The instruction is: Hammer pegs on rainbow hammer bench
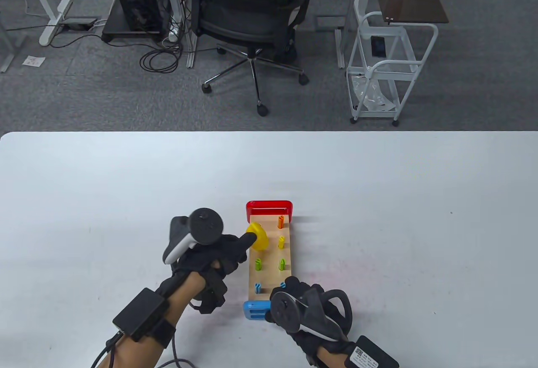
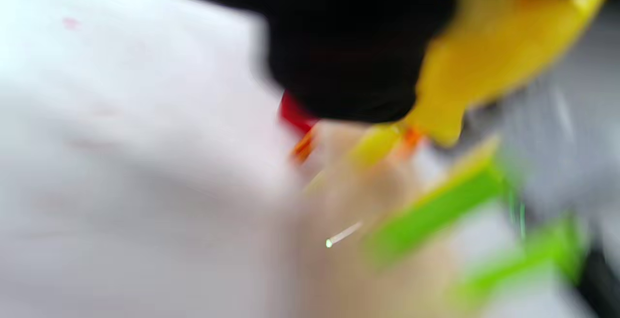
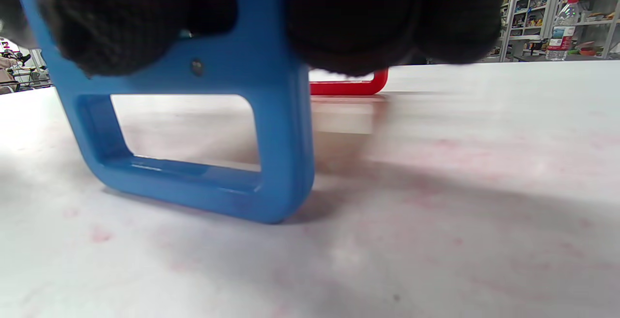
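Note:
The hammer bench (image 1: 269, 275) is a wooden board with a red end leg (image 1: 269, 207) at the far side and a blue end leg (image 1: 255, 310) near me. Orange (image 1: 280, 222), yellow (image 1: 281, 242), green (image 1: 258, 264) and blue (image 1: 257, 287) pegs stand up from it. My left hand (image 1: 218, 254) grips a yellow hammer (image 1: 258, 235) whose head sits over the board's left side, near the yellow pegs. My right hand (image 1: 298, 296) rests on the bench's near end, fingers over the blue leg (image 3: 203, 114). The left wrist view is blurred; it shows the hammer (image 2: 484, 66) above the pegs.
The white table (image 1: 378, 216) stretches wide around the bench. Beyond its far edge stand an office chair (image 1: 252, 15), a white cart (image 1: 386, 69) and a computer tower on the floor.

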### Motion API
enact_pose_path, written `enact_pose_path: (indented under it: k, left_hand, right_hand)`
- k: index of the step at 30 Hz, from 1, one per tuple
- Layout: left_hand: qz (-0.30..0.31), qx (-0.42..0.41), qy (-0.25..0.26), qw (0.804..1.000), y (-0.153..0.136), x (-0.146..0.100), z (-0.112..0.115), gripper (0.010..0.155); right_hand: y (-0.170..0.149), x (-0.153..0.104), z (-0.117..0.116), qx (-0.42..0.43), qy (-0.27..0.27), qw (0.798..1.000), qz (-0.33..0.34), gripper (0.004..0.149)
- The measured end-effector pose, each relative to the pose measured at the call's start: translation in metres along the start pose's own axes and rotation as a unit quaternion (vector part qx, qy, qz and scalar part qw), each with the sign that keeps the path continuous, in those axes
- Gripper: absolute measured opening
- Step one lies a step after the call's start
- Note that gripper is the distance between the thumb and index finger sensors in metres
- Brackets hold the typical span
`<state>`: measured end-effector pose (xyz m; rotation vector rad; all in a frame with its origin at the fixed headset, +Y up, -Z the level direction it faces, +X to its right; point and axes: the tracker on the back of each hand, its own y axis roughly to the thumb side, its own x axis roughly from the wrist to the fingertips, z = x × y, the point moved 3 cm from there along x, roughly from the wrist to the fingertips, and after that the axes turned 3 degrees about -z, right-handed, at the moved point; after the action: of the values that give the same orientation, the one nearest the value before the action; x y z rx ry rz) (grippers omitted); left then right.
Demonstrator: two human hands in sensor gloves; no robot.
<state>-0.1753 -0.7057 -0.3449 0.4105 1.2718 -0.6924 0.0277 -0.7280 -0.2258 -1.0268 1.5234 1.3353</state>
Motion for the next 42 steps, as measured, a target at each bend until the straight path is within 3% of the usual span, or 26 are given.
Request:
enact_pose_path:
  k: [1,2,5,8,10,12,14,15,16,17,18,19,22,26,28,30,31,33,34,35,36,37,38,40,42]
  left_hand:
    - [0.058,0.003,-0.011,0.998,0.016,-0.001,-0.01,0.074]
    - [0.071,0.016,-0.007,0.997,0.03,-0.008,-0.023,0.074]
    - [0.157,-0.004,0.092,0.983,0.085,-0.038,-0.068,0.074]
    - [0.215,-0.016,0.104,0.971,0.119,-0.071,-0.087,0.074]
    - [0.217,-0.005,0.114,0.969,0.117,-0.074,-0.083,0.074]
    - [0.171,0.033,0.102,0.979,0.093,-0.054,-0.06,0.074]
    - [0.044,0.151,-0.008,0.988,0.034,-0.01,0.002,0.074]
    - [-0.017,0.233,-0.056,0.971,0.001,0.004,0.029,0.074]
    - [0.017,0.228,-0.07,0.971,-0.01,0.004,0.027,0.074]
    - [0.037,0.105,-0.033,0.993,-0.007,0.007,0.027,0.074]
    - [-0.003,0.05,-0.006,0.999,0.0,0.002,0.019,0.074]
    - [0.05,0.067,-0.029,0.996,0.012,0.002,0.013,0.074]
    - [0.12,0.067,0.055,0.989,0.063,-0.021,-0.032,0.074]
    - [0.235,-0.018,0.113,0.965,0.124,-0.083,-0.083,0.074]
    - [0.258,-0.006,0.14,0.956,0.134,-0.103,-0.096,0.074]
    - [0.247,0.012,0.147,0.958,0.128,-0.104,-0.093,0.074]
    - [0.228,0.023,0.122,0.966,0.116,-0.096,-0.081,0.074]
    - [0.156,0.06,0.044,0.985,0.078,-0.07,-0.04,0.074]
    - [0.089,0.118,-0.002,0.989,0.046,-0.055,-0.005,0.074]
    - [0.043,0.187,-0.023,0.981,0.023,-0.046,0.018,0.074]
    - [0.041,0.248,-0.053,0.966,0.003,-0.039,0.029,0.075]
    - [0.113,0.148,-0.046,0.981,0.004,-0.04,0.025,0.075]
    - [0.046,0.02,0.022,0.999,0.004,-0.041,0.014,0.075]
    - [0.102,0.017,-0.003,0.995,0.025,-0.047,-0.008,0.075]
    - [0.144,0.008,0.064,0.987,0.055,-0.065,-0.041,0.075]
  right_hand:
    - [0.0,0.0,0.0,0.0,0.0,1.0,0.0,0.038]
    - [0.0,0.0,0.0,0.001,0.0,1.0,0.0,0.038]
    - [0.0,0.0,0.0,0.0,0.0,1.0,0.0,0.038]
    - [0.0,0.0,0.0,0.001,0.0,1.0,0.0,0.038]
    - [0.0,0.0,0.0,0.001,0.0,1.0,0.0,0.038]
    - [0.0,0.0,0.0,0.0,0.0,1.0,0.0,0.038]
    - [0.0,0.0,0.0,0.0,-0.001,1.0,0.0,0.038]
    - [0.0,0.0,0.0,-0.001,-0.001,1.0,-0.001,0.038]
    - [0.0,0.0,0.0,-0.002,-0.002,1.0,-0.001,0.038]
    - [0.0,-0.001,0.0,-0.001,0.0,1.0,-0.001,0.038]
    - [0.0,-0.001,0.0,-0.001,-0.001,1.0,0.0,0.038]
    - [0.0,0.0,0.0,0.0,-0.001,1.0,0.0,0.038]
    - [0.0,0.0,0.0,0.0,-0.001,1.0,0.0,0.038]
    - [0.0,0.0,0.0,0.001,0.0,1.0,0.001,0.038]
    - [0.0,0.0,0.0,0.001,-0.001,1.0,0.001,0.038]
    - [0.0,0.0,0.0,0.0,-0.001,1.0,0.001,0.038]
    - [0.0,0.0,0.0,0.0,-0.001,1.0,0.0,0.038]
    - [0.0,0.0,0.0,-0.001,-0.002,1.0,0.0,0.038]
    - [0.0,0.0,0.0,-0.001,-0.002,1.0,0.0,0.038]
    - [0.0,0.0,0.0,-0.001,-0.002,1.0,0.0,0.038]
    - [0.0,0.0,0.0,-0.003,-0.002,1.0,-0.001,0.038]
    - [0.0,0.0,0.0,-0.002,-0.002,1.0,-0.001,0.038]
    - [0.0,0.0,0.0,-0.001,-0.001,1.0,-0.001,0.038]
    - [0.0,0.0,0.0,-0.003,-0.002,1.0,-0.001,0.038]
    - [0.0,-0.001,0.0,-0.002,-0.002,1.0,-0.001,0.038]
